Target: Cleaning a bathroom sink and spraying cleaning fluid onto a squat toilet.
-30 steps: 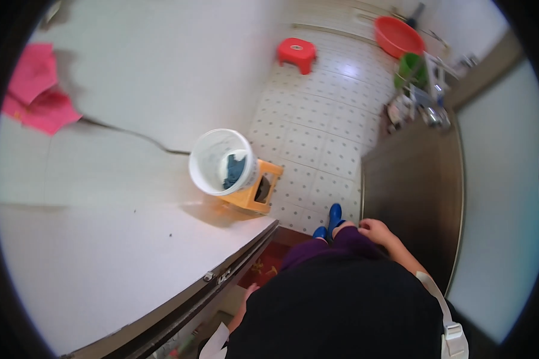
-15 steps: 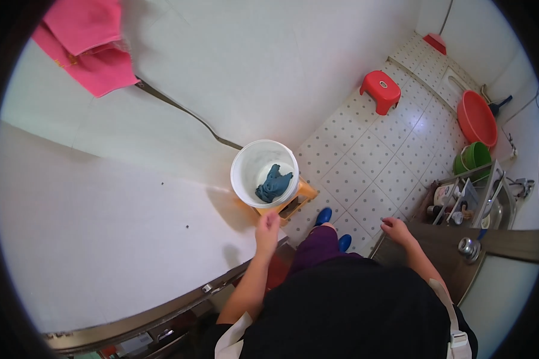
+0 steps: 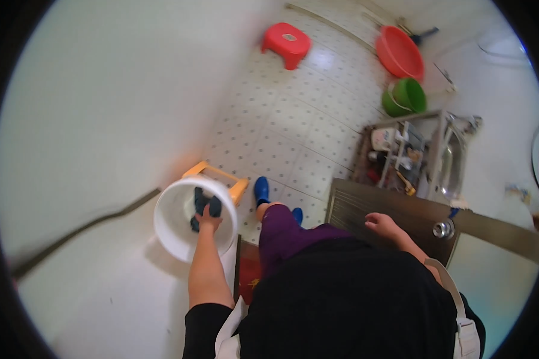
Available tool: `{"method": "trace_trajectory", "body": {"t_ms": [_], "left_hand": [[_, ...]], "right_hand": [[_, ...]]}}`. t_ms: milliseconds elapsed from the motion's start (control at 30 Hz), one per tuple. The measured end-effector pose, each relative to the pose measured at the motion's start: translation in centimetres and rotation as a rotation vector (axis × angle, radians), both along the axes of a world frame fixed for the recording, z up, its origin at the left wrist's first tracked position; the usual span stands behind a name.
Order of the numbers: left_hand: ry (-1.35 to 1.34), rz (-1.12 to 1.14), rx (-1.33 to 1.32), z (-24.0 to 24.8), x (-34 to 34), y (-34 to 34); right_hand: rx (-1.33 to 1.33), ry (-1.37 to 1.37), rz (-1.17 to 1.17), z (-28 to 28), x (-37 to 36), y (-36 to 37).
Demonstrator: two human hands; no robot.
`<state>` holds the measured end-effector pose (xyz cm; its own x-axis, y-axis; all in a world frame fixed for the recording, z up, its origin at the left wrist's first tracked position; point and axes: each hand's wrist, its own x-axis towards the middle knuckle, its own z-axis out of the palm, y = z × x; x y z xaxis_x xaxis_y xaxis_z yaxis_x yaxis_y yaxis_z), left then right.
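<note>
A white bucket (image 3: 164, 206) stands at the left on a yellow-orange stool (image 3: 239, 190). My left hand (image 3: 208, 220) reaches down inside the bucket. Its fingers are closed on a dark teal cloth (image 3: 199, 196), which shows on both sides of them. Part of the cloth is hidden under the hand. Off to the right, my right hand (image 3: 382, 224) hangs beside the brown door (image 3: 365, 200), holding nothing. Its fingers are loosely bent and a little apart.
A round doorknob (image 3: 443, 228) juts from the door near my right forearm. Ahead are a red stool (image 3: 287, 42), a red basin (image 3: 399, 54) and a green bucket (image 3: 404, 97). Right of the tiled floor (image 3: 281, 125) stands a sink (image 3: 452, 164) with a cluttered shelf (image 3: 395, 149).
My left hand has moved from just outside the bucket's rim into it and taken hold of the cloth. The view has swung, and the pink cloth on the wall has left it.
</note>
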<state>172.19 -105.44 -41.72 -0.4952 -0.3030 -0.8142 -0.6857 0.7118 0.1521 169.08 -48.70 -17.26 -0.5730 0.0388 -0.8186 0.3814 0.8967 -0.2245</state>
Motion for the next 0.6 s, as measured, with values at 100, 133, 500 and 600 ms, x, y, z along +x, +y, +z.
{"method": "trace_trajectory", "body": {"t_ms": [100,133,500,600], "left_hand": [[-0.038,-0.345,0.171,-6.8,2.7,-3.3],[-0.029,-0.435,0.221,-7.8,2.3,-3.5],[0.237,0.196,0.187,8.3,-4.2,-5.6],[-0.02,-0.051,0.262,14.6,-6.3,-11.6]], "right_hand": [[-0.036,0.076,-0.068,0.6,-0.9,-0.9],[-0.016,0.086,-0.083,0.5,-1.0,-1.0],[-0.164,0.042,-0.178,0.4,-5.8,-5.0],[-0.175,0.03,-0.152,-1.5,-8.4,-4.8]]}}
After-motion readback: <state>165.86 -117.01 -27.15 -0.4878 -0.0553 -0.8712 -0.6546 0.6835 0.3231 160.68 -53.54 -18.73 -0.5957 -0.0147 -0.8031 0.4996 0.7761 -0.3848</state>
